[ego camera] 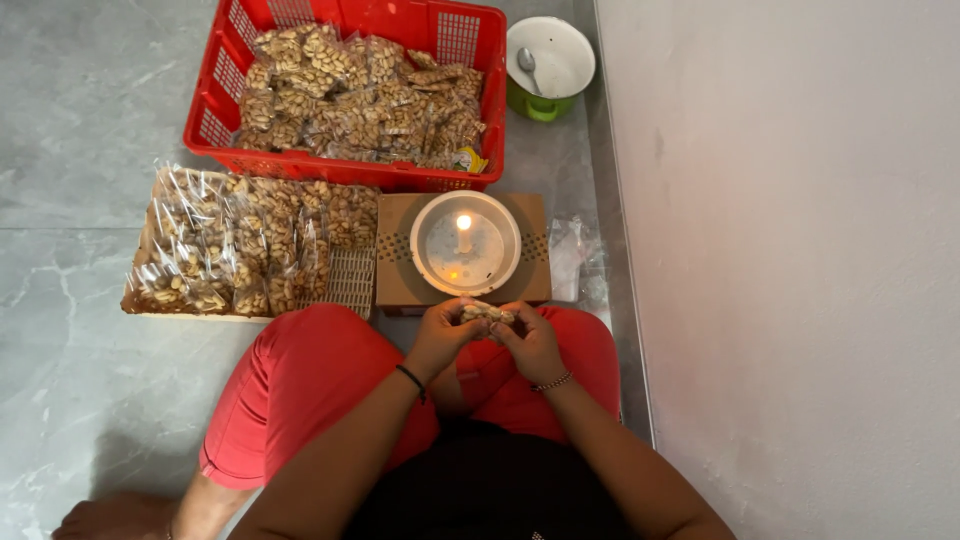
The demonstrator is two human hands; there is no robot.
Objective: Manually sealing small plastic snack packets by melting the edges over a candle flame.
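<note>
My left hand (443,335) and my right hand (530,340) meet above my lap, both closed on one small clear packet of peanuts (487,313). Just beyond the packet a lit candle (464,232) stands upright in a white bowl (500,270), which rests on a brown cardboard box (395,255). I sit on the floor in red shorts, knees apart.
A flat tray (352,282) at the left holds several filled peanut packets (235,245). Behind it a red plastic basket (215,95) is full of more packets. A green cup with a white lid and spoon (548,60) stands by the white wall (800,250). Loose clear plastic (572,250) lies beside the box.
</note>
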